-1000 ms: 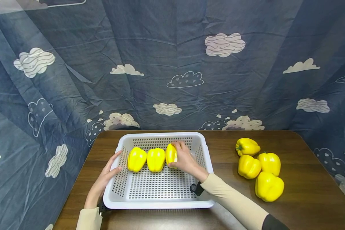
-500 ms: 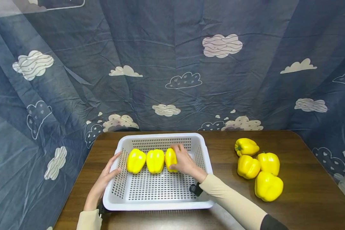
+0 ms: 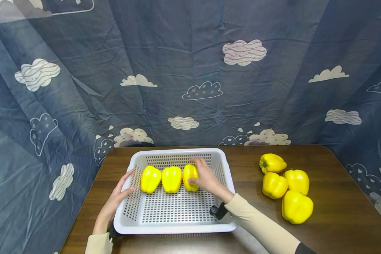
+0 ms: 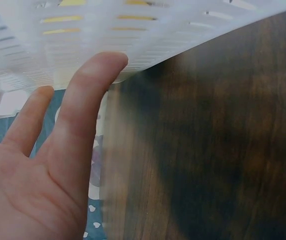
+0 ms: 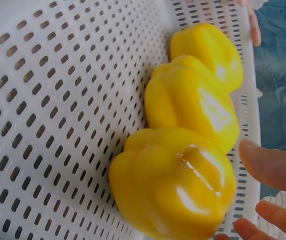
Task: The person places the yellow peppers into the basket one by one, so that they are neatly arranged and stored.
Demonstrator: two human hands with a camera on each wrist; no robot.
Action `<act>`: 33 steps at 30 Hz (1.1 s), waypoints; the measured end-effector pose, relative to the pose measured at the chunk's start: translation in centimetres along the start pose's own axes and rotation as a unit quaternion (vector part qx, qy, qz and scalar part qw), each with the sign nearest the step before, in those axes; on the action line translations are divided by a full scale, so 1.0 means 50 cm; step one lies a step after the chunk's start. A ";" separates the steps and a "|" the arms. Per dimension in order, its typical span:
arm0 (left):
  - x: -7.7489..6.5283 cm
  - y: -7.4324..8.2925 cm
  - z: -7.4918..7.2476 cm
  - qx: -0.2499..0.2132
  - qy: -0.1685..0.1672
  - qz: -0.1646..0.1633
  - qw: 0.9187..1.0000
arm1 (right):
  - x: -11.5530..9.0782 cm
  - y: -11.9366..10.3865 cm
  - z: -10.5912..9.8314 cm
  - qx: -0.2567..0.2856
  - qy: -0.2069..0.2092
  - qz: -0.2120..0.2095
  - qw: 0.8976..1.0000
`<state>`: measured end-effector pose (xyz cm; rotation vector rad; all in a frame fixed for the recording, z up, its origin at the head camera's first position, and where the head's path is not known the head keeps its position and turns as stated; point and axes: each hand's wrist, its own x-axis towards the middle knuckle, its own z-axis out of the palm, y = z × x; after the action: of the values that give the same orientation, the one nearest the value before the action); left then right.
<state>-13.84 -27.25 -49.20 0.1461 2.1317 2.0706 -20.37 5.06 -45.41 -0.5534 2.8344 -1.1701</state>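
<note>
A white perforated basket [image 3: 177,230] stands on the table, with three yellow bell peppers in a row inside it: a left one [image 3: 150,180], a middle one [image 3: 171,180] and a right one [image 3: 190,177]. My right hand [image 3: 206,179] is over the right pepper's side, thumb and fingers spread; the right wrist view shows the thumb [image 5: 273,167] apart from that pepper [image 5: 173,185]. With straight fingers, my left hand [image 3: 112,201] touches the basket's left side. In the left wrist view its thumb [image 4: 83,95] lies against the basket wall [image 4: 148,30].
Several more yellow bell peppers [image 3: 296,207] lie grouped on the brown wooden table [image 3: 343,225], right of the basket. A dark blue curtain [image 3: 165,102] with cloud prints hangs behind the table. Dark camera gear [image 3: 219,211] sits at my right wrist.
My right hand has let go of the right pepper, its fingers spreading and drawing slightly to the right. The pepper rests on the basket floor. My left hand has stayed at the basket's side.
</note>
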 end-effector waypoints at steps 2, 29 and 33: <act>0.000 0.000 0.001 0.003 0.002 -0.001 1.000 | -0.004 -0.001 -0.006 0.008 0.002 -0.002 1.000; -0.004 -0.001 0.001 -0.008 -0.003 0.006 1.000 | -0.052 0.023 -0.115 0.116 0.069 -0.020 0.991; -0.003 0.000 0.002 -0.006 -0.001 0.007 1.000 | -0.062 0.032 -0.131 0.127 0.080 -0.013 0.989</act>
<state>-13.64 -27.18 -49.20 0.1621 2.1228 2.0880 -18.99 11.59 -42.14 -0.5039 2.7468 -1.6174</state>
